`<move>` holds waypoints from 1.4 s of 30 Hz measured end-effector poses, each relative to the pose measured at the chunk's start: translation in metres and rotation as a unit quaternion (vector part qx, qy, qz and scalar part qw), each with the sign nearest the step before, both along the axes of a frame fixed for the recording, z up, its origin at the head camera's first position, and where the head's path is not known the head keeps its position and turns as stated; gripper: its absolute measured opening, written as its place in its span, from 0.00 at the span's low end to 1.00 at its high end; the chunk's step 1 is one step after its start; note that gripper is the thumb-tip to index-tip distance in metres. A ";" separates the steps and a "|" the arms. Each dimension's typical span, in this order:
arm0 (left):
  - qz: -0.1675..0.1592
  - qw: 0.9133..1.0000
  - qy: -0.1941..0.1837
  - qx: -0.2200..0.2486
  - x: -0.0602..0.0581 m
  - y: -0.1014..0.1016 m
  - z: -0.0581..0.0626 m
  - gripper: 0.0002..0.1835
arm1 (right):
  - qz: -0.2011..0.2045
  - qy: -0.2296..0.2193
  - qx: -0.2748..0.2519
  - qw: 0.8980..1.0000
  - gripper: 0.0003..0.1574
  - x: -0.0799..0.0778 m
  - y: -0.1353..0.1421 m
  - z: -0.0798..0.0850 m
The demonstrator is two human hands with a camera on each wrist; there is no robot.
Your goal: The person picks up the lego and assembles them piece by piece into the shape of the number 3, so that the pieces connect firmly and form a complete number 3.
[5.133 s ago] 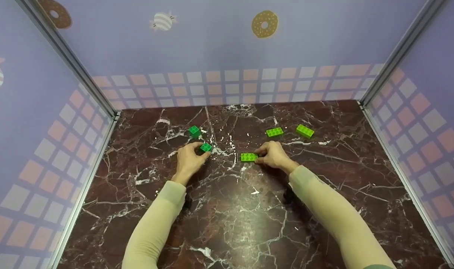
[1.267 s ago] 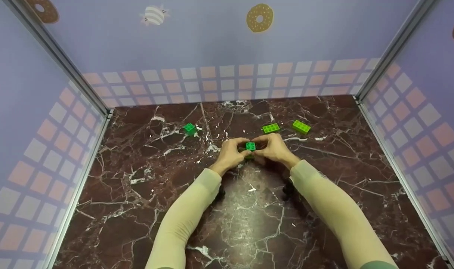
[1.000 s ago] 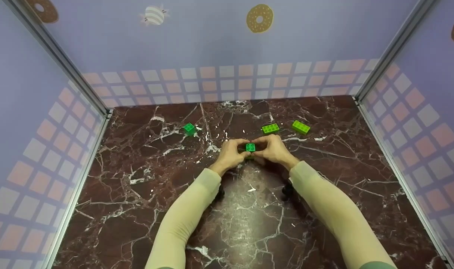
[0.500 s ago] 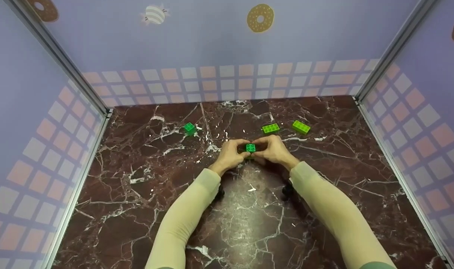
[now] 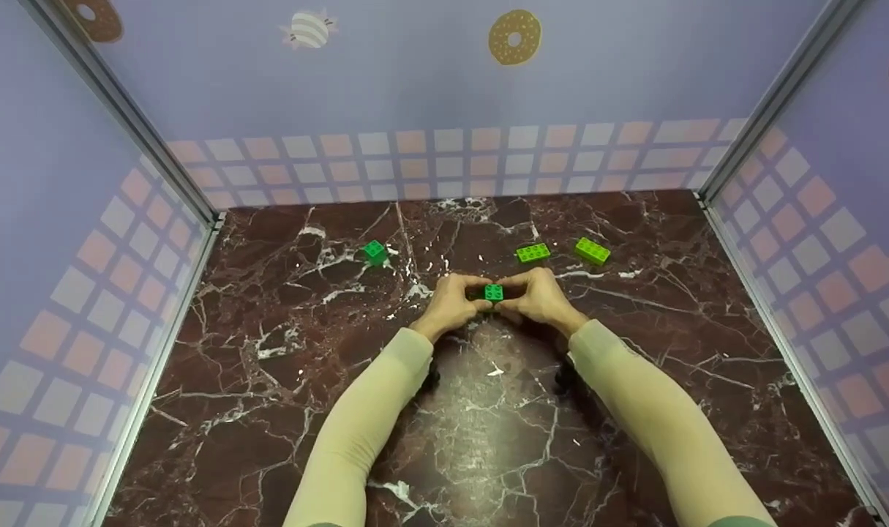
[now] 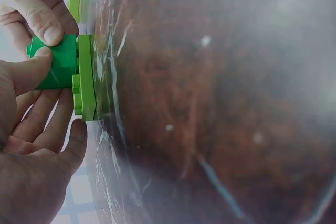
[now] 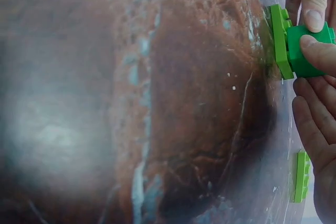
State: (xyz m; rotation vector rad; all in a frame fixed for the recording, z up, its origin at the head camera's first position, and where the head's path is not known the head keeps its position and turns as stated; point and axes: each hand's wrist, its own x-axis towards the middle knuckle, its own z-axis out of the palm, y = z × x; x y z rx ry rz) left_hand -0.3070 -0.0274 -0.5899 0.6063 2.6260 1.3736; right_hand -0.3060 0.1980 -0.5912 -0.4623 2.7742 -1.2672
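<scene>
In the head view my left hand [image 5: 451,304] and right hand [image 5: 543,298] meet at a dark green 2x2 toy building brick [image 5: 493,292]. Both pinch it from opposite sides, with the two thumbs on its near face in the wrist views. Under it is a flat lime green 2x4 brick [image 6: 87,87] on the marble-patterned tabletop. The dark green brick stands over one half of the lime brick, towards the right hand; bare studs show on the other half. A little of the studs shows between the two bricks in the left wrist view.
Another dark green brick [image 5: 374,252] sits behind and left of the hands. Two lime 2x4 bricks lie at the back right, a flatter one [image 5: 533,252] and a taller one [image 5: 593,250]. Purple printed walls [image 5: 444,88] enclose the table [image 5: 268,424] at the back and sides.
Since the oldest frame, my left hand has carried the dark green brick right, onto the lime brick. My right hand has moved from the lime brick's end to the dark green one.
</scene>
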 end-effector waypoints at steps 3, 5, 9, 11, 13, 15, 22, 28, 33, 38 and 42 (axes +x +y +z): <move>-0.002 1.000 -0.010 -0.005 -0.003 -0.001 0.000 0.22 | 0.003 -0.007 -0.002 1.000 0.25 -0.002 0.000 0.000; -0.003 1.000 -0.011 -0.006 -0.005 -0.001 0.000 0.21 | 0.005 -0.006 0.002 1.000 0.24 -0.003 0.001 0.000; -0.006 1.000 -0.006 -0.012 -0.009 -0.001 -0.002 0.19 | 0.009 -0.008 0.006 1.000 0.24 -0.003 0.001 0.001; -0.005 1.000 -0.003 -0.018 -0.010 -0.002 -0.002 0.20 | 0.013 -0.009 0.008 1.000 0.24 -0.004 0.000 0.001; -0.002 1.000 0.001 -0.018 -0.009 -0.002 -0.002 0.20 | 0.017 -0.006 0.006 1.000 0.23 -0.004 -0.001 0.002; 0.003 1.000 0.007 -0.016 -0.008 -0.001 -0.002 0.21 | 0.018 0.000 0.007 1.000 0.23 -0.004 -0.001 0.002; 0.010 1.000 0.009 -0.013 -0.004 0.000 -0.003 0.20 | 0.011 -0.004 0.007 1.000 0.23 -0.003 -0.001 0.000; 0.005 1.000 0.006 -0.007 -0.003 -0.001 -0.005 0.18 | 0.015 -0.002 -0.001 1.000 0.23 0.001 -0.001 -0.001; 0.007 1.000 0.001 -0.007 -0.003 -0.001 -0.004 0.19 | 0.021 0.005 0.002 1.000 0.23 0.001 -0.001 -0.001; 0.011 1.000 0.004 -0.012 -0.003 0.000 -0.004 0.18 | 0.022 0.006 0.001 1.000 0.24 0.002 -0.001 0.000; 0.013 1.000 0.006 -0.015 -0.003 0.001 -0.005 0.18 | 0.021 0.003 0.003 1.000 0.26 0.003 0.000 0.000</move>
